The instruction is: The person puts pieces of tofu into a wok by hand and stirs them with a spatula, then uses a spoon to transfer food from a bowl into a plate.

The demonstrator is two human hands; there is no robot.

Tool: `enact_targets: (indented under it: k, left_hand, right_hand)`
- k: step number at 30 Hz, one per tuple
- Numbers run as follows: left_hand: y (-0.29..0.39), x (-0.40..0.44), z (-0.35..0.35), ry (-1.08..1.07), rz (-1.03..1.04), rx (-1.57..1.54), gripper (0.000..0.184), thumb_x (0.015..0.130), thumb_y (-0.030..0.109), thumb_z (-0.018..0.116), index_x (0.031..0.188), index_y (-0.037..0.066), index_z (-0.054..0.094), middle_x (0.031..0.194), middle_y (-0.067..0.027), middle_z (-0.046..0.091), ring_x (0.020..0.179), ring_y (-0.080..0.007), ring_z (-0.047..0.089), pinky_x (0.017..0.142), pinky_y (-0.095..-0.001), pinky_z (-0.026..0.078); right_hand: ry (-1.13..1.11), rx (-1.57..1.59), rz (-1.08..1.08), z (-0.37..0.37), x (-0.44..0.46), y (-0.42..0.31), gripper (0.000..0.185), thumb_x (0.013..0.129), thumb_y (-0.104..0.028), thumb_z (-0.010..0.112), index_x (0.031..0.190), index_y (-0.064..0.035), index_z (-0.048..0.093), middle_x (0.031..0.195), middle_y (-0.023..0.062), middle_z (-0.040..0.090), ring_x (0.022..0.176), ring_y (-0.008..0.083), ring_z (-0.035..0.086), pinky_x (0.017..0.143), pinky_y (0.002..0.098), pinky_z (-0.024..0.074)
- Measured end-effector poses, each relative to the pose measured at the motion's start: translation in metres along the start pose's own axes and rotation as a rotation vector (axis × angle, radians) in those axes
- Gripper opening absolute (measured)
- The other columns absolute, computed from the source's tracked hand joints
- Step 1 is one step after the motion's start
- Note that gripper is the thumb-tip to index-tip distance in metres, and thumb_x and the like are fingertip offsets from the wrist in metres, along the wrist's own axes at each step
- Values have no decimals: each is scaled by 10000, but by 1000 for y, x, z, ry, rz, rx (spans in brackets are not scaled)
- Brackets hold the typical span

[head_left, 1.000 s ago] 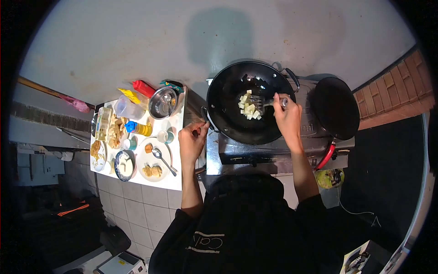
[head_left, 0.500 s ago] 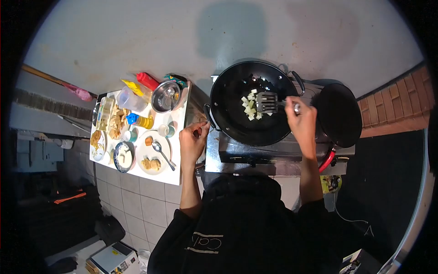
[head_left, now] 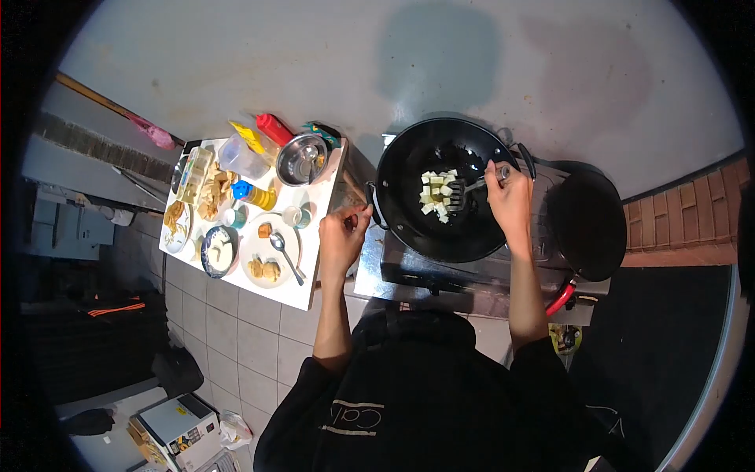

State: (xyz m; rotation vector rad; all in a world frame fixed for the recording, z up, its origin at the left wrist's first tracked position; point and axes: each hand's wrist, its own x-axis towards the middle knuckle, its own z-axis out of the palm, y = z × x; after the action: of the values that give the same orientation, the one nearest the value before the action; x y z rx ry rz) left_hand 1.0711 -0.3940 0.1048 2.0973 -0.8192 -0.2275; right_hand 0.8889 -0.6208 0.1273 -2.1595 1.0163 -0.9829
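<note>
A large black wok [head_left: 417, 232] sits on the stove, with pale diced cubes [head_left: 436, 190] heaped left of its centre. My left hand [head_left: 343, 240] is closed at the wok's left loop handle [head_left: 376, 206], fingertips pinched on it. In my right hand [head_left: 511, 203] is the handle of a slotted spatula [head_left: 458, 193]. Its slotted head is down inside the wok, against the right side of the cubes. Part of the spatula's handle is hidden by my fingers.
Right of the wok lies a black frying pan [head_left: 586, 224] with a red handle on the stove [head_left: 448, 283]. A white table [head_left: 295, 296] on the left holds a steel bowl [head_left: 302, 160], sauce bottles, a plate [head_left: 250, 244] with a spoon, and several cups and bowls.
The spatula head has dropped from above the cubes to their right side and tilted. The cubes have bunched together differently. My left hand stays at the wok handle; the whole view has shifted slightly.
</note>
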Motion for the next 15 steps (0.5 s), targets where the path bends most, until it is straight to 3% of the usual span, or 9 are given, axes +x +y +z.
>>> enact_targets:
  k: [2,6,7,8,10,11,15]
  left_hand:
    - [0,1,-1,-12,14,-11,280,860,241,728,935,-30,729,569,-67,552,519,-120,465,504,-306,381]
    - [-5,2,-4,-80,-18,-22,297,862,247,724,957,-34,720,591,-95,585,540,-151,518,536,-313,419]
    - [-5,2,-3,-82,-18,-32,297,862,247,724,957,-34,720,591,-95,585,540,-151,518,536,-313,419]
    - [-6,1,-1,-50,8,-66,302,857,249,725,958,-35,715,573,-96,560,517,-149,503,518,-312,406]
    - [-9,-1,4,-40,38,-110,307,852,250,727,960,-37,709,556,-98,534,495,-147,489,501,-310,393]
    - [-12,-1,8,-26,45,-136,309,851,247,728,972,-37,706,556,-93,534,499,-143,491,502,-309,394]
    - [-17,8,9,-63,32,-163,290,842,237,737,947,-32,713,561,-74,533,514,-133,502,503,-299,391]
  right_hand:
    - [0,35,-3,-3,1,-7,281,892,-144,630,685,34,566,561,217,499,496,406,474,475,415,367]
    - [-59,103,0,-33,-3,-31,208,904,-142,631,789,31,621,567,203,505,435,322,468,466,392,359]
    - [-140,45,-5,-41,-6,-33,156,903,-133,634,893,22,645,661,200,584,490,288,546,490,380,395]
    - [-138,34,-3,-40,-8,-35,156,903,-133,634,893,22,645,661,200,584,490,288,546,490,380,395]
    - [-164,62,-251,-38,-17,-37,147,895,-128,640,950,7,652,779,184,646,610,306,618,548,362,456]
    - [-287,-25,-146,-41,-22,-38,157,888,-117,646,1000,-8,658,879,172,671,721,328,652,611,354,497]
    - [-198,-10,-137,-45,-38,-48,158,893,-99,641,1017,-2,664,889,181,669,700,324,641,593,335,490]
